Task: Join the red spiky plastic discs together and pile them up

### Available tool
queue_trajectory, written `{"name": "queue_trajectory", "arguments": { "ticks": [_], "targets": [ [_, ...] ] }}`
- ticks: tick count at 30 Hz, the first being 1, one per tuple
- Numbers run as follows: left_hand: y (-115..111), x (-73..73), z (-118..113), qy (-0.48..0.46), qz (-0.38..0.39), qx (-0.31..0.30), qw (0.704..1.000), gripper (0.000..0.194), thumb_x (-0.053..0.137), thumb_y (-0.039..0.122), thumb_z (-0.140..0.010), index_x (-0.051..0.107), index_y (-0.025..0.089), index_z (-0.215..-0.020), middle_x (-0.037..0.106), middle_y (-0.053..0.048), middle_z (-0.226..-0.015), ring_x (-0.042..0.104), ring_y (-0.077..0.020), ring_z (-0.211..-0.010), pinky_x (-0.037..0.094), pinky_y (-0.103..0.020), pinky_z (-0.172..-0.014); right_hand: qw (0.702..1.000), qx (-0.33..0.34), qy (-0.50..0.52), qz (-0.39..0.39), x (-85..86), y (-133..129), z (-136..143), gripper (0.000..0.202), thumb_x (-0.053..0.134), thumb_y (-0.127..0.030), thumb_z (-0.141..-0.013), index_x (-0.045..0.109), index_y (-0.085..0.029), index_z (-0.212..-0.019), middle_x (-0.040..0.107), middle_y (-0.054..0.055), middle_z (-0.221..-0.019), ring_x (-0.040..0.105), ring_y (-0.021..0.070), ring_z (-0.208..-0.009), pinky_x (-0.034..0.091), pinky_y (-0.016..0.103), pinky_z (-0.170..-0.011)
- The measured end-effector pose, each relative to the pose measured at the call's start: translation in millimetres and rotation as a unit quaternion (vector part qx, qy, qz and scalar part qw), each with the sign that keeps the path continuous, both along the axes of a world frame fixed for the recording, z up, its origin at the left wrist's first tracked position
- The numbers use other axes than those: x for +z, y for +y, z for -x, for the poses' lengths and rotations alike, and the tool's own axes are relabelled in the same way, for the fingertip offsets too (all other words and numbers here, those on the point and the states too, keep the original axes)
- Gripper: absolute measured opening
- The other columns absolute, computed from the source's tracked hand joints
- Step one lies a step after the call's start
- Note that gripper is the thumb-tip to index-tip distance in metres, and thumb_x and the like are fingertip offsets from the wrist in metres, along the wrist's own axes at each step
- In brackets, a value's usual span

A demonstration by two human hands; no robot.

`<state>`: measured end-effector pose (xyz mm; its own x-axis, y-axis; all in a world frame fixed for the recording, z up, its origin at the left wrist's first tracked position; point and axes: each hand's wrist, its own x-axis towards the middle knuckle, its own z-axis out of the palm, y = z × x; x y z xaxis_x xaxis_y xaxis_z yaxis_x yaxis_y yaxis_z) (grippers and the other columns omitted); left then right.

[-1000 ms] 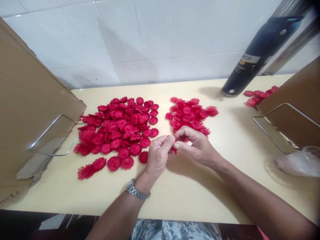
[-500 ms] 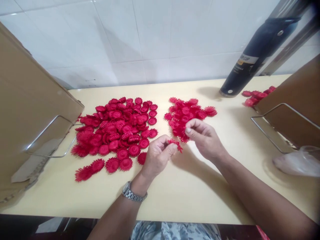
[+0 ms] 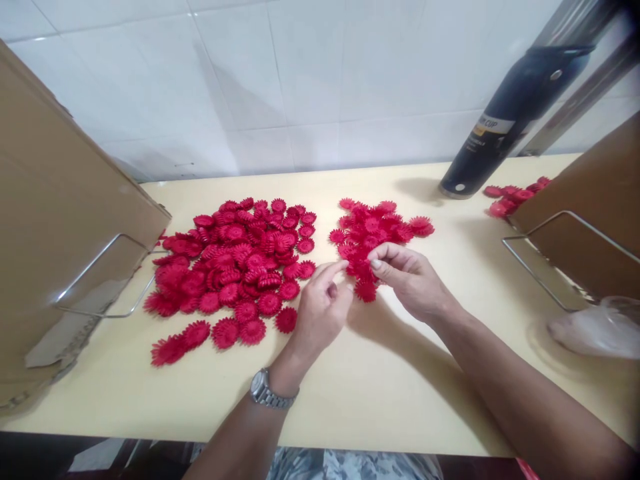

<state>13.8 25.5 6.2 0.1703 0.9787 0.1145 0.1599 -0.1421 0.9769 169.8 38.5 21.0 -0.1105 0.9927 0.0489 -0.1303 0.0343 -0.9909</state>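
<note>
Red paper-like flowers lie in a large pile [image 3: 235, 257] at left and a smaller pile [image 3: 373, 227] at center, between cardboard boxes, a dark bottle [image 3: 505, 127] far right. The left hand [image 3: 323, 307], fingers narrowly parted, no longer holds the flower it pinched earlier. The right hand [image 3: 410, 277] pinches over the smaller pile, partly blocking it; its grip is unclear.
</note>
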Motion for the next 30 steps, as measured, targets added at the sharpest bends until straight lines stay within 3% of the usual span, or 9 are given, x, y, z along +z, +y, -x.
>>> {"name": "queue_trajectory", "arguments": {
  "ticks": [5, 8, 12, 19, 24, 27, 30],
  "targets": [
    [-4.0, 4.9, -3.7, -0.121, 0.021, 0.022, 0.992, 0.013, 0.064, 0.026, -0.075, 0.057, 0.018, -0.082, 0.059, 0.0, -0.075, 0.053, -0.01, -0.066, 0.042, -0.021, -0.061, 0.998, 0.057, -0.02, 0.012, 1.5, -5.9, 7.5, 0.029, 0.068, -0.041, -0.074, 0.055, -0.016, -0.069, 0.053, -0.002, -0.062, 0.047, 0.0089, -0.056, 0.04, 0.024, -0.052],
    [-2.1, 3.2, -3.3, -0.127, 0.043, 0.012, 0.991, 0.014, 0.063, 0.024, -0.074, 0.054, 0.017, -0.068, 0.052, 0.004, -0.059, 0.046, -0.0065, -0.051, 0.036, -0.018, -0.049, 0.997, 0.075, -0.027, 0.011, 1.0, -7.8, 10.5, 0.031, 0.068, -0.043, -0.073, 0.054, -0.016, -0.067, 0.052, -0.002, -0.061, 0.048, 0.0091, -0.057, 0.04, 0.024, -0.054],
    [-1.8, 1.8, 0.0, -0.121, 0.07, -0.005, 0.99, 0.016, 0.059, 0.026, -0.078, 0.053, 0.017, -0.066, 0.047, 0.006, -0.047, 0.041, -0.0056, -0.042, 0.031, -0.018, -0.042, 0.995, 0.088, -0.011, 0.033, -0.1, -9.2, 12.1, 0.032, 0.068, -0.043, -0.073, 0.052, -0.016, -0.067, 0.052, -0.003, -0.06, 0.05, 0.0095, -0.056, 0.04, 0.025, -0.055],
    [-5.9, 0.6, 2.6, -0.084, 0.061, 0.009, 0.995, 0.023, 0.053, 0.034, -0.083, 0.054, 0.018, -0.067, 0.047, 0.005, -0.047, 0.04, -0.0066, -0.041, 0.029, -0.019, -0.042, 0.994, 0.101, -0.006, 0.034, 1.3, -10.2, 13.1, 0.029, 0.066, -0.04, -0.076, 0.052, -0.017, -0.068, 0.053, -0.003, -0.061, 0.05, 0.0095, -0.057, 0.04, 0.025, -0.057],
    [-5.7, -4.1, 3.2, -0.076, 0.035, 0.036, 0.996, 0.038, 0.051, 0.043, -0.084, 0.041, 0.018, -0.057, 0.037, 0.005, -0.05, 0.033, -0.0066, -0.044, 0.027, -0.021, -0.043, 0.994, 0.097, -0.05, 0.025, 0.3, -10.9, 15.2, 0.034, 0.067, -0.047, -0.073, 0.053, -0.017, -0.066, 0.049, -0.003, -0.059, 0.041, 0.0079, -0.053, 0.035, 0.023, -0.051],
    [-4.9, -5.7, 2.6, -0.09, 0.043, 0.019, 0.995, 0.04, 0.051, 0.046, -0.084, 0.04, 0.018, -0.057, 0.034, 0.006, -0.05, 0.031, -0.0064, -0.044, 0.026, -0.021, -0.043, 0.993, 0.105, -0.051, 0.025, -1.0, -10.7, 15.2, 0.037, 0.066, -0.05, -0.073, 0.051, -0.017, -0.065, 0.047, -0.004, -0.057, 0.04, 0.0083, -0.053, 0.034, 0.024, -0.051],
    [-3.7, -6.2, 2.4, -0.13, 0.075, -0.02, 0.988, 0.033, 0.056, 0.045, -0.081, 0.047, 0.018, -0.064, 0.04, 0.006, -0.051, 0.035, -0.0061, -0.044, 0.027, -0.02, -0.042, 0.994, 0.095, -0.039, 0.026, -1.5, -9.9, 13.2, 0.038, 0.064, -0.051, -0.074, 0.049, -0.018, -0.064, 0.043, -0.004, -0.056, 0.04, 0.0083, -0.053, 0.035, 0.024, -0.051]
  ]
}}
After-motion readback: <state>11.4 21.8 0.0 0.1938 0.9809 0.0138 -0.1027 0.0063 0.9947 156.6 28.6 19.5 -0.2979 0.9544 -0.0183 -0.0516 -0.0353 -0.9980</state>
